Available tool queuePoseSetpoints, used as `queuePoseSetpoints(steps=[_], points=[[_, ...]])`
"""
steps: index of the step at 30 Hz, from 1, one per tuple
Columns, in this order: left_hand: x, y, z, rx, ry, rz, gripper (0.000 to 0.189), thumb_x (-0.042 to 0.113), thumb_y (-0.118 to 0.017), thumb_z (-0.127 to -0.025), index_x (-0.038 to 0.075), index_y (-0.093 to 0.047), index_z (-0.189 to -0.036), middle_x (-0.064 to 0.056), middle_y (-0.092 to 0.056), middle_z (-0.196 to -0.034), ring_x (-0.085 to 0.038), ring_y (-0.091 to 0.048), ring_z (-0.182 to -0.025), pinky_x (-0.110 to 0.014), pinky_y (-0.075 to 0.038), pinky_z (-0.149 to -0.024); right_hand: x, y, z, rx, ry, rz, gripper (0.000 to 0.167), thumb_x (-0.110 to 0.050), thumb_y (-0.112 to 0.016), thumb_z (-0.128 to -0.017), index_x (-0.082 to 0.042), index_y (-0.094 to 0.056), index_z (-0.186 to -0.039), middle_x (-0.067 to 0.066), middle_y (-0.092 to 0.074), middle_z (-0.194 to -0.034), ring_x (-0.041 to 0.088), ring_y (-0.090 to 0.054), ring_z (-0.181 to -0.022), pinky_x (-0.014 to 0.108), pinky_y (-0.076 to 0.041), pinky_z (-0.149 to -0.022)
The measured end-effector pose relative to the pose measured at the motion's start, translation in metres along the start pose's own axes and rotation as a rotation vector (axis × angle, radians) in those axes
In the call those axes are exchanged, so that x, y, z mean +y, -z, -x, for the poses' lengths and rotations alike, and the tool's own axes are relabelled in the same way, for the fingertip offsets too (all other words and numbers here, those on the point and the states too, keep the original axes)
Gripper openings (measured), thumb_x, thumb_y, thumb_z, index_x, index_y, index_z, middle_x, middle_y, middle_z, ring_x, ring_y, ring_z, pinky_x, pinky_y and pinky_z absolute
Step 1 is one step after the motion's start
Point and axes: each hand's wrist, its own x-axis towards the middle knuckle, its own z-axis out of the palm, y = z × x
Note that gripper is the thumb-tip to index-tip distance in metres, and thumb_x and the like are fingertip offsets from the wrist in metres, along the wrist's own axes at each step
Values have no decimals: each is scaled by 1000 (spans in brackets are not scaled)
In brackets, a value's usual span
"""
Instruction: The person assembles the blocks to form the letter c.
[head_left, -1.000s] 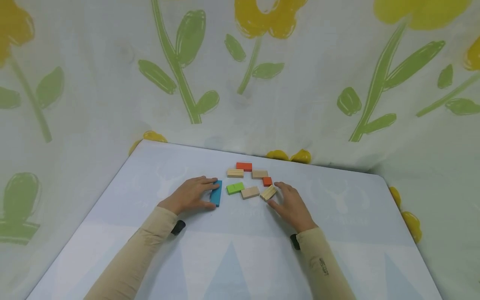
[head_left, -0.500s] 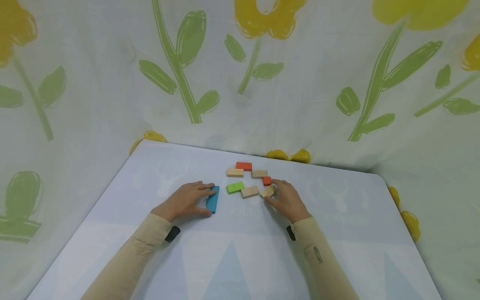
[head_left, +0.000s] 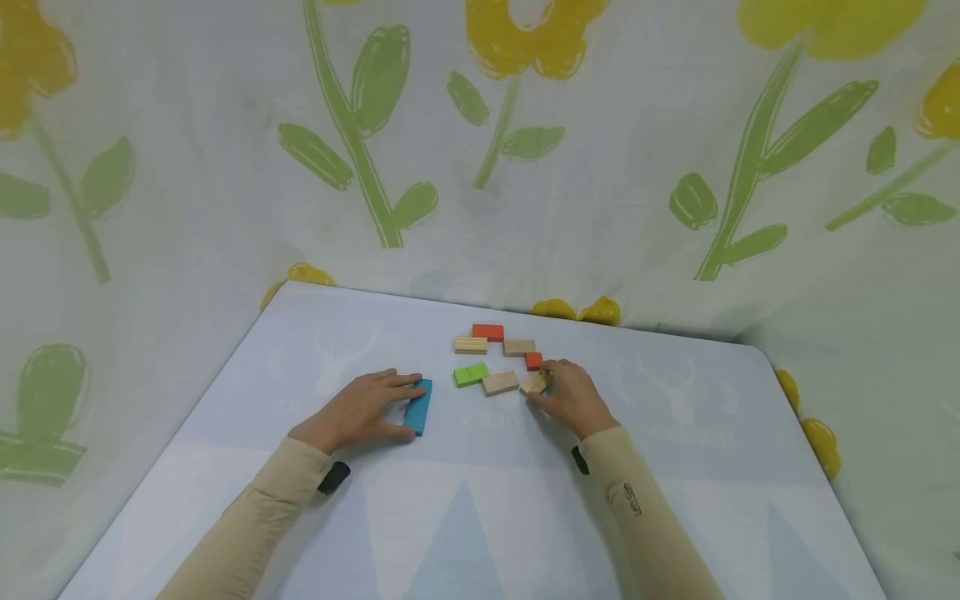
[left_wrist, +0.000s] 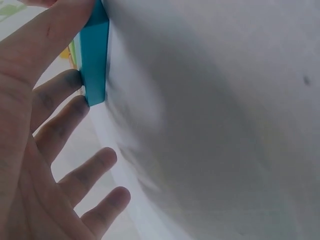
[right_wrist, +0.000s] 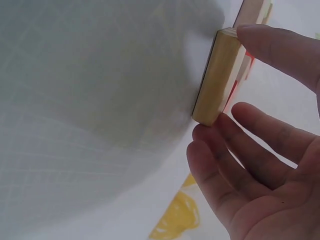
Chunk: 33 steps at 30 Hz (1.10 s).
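My left hand (head_left: 356, 412) holds a long blue block (head_left: 418, 408) by its ends, thumb at the near end and fingertips at the far end. In the left wrist view the blue block (left_wrist: 95, 60) lies along the tabletop; two lower fingers stay off it. On the right, my right hand (head_left: 573, 398) pinches a light wooden block (head_left: 535, 383) lengthwise, slanted on the table. The right wrist view has the thumb at one end of that wooden block (right_wrist: 217, 77) and fingertips at the other. Beside it lie a plain wooden block (head_left: 500, 384) and a small red block (head_left: 533, 361).
A green block (head_left: 471, 375) touches the plain wooden one. Farther back lie a long red block (head_left: 487, 332), a ridged wooden block (head_left: 470, 345) and a tan block (head_left: 519, 347). The white table (head_left: 465, 533) meets a flower-printed cloth (head_left: 585, 208) at its back edge.
My left hand has drawn the blue block leftward and nearer to me. My right hand has moved slightly left and closed its fingers on the wooden block. The other blocks have stayed put.
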Motion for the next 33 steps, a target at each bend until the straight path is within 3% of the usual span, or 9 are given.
queuePoseSetpoints(steps=[11, 33], points=[[-2, 3, 2, 61, -36, -47, 70, 47, -80, -85, 9, -62, -141, -10, -55, -148, -47, -44, -138, -60, -37, -112, 0, 1, -2, -7, 9, 4, 60, -32, -84, -85, 1, -65, -131, 16, -66, -127, 29, -60, -112, 46, -51, -102], [2, 1, -2, 59, -10, -95, 62, 47, -77, -87, 12, -65, -137, -7, -57, -146, -46, -49, -134, -60, -41, -108, 8, 4, 6, 34, 33, -29, 59, -34, -84, -84, 2, -68, -127, 17, -68, -123, 30, -62, -113, 47, -52, -101]])
